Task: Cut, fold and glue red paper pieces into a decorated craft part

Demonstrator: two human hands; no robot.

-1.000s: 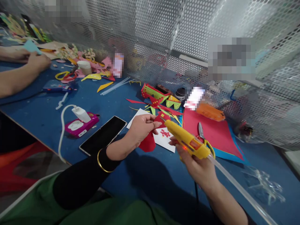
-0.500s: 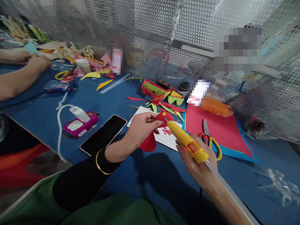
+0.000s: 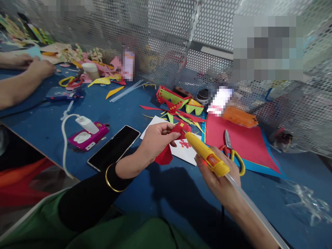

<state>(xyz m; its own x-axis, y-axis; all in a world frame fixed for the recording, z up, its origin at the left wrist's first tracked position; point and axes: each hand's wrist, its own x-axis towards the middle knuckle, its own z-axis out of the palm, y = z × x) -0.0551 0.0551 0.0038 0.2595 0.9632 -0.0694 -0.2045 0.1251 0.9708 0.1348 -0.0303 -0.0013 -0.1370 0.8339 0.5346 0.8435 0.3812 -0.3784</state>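
Pinched in my left hand [image 3: 158,140] is a red paper piece [image 3: 164,156] with a small yellow square on its upper part. My right hand [image 3: 218,171] grips a yellow hot glue gun [image 3: 206,152], and a long clear glue stick [image 3: 255,209] runs out of its back. The gun's nozzle points at the red paper near the yellow square; whether it touches I cannot tell. Beneath the hands lies a white sheet [image 3: 183,156] with small red bits [image 3: 184,143] on it.
Scissors [image 3: 228,141] lie on red sheets [image 3: 241,145] at the right. Folded red and green paper shapes [image 3: 172,98] stand behind my hands. A black phone [image 3: 114,148] and a purple power socket [image 3: 89,136] are at the left, beyond them a co-worker's hands [image 3: 38,69].
The view has shifted very slightly. Both hands keep their grip, and the nozzle stays by the red paper with almost no movement.
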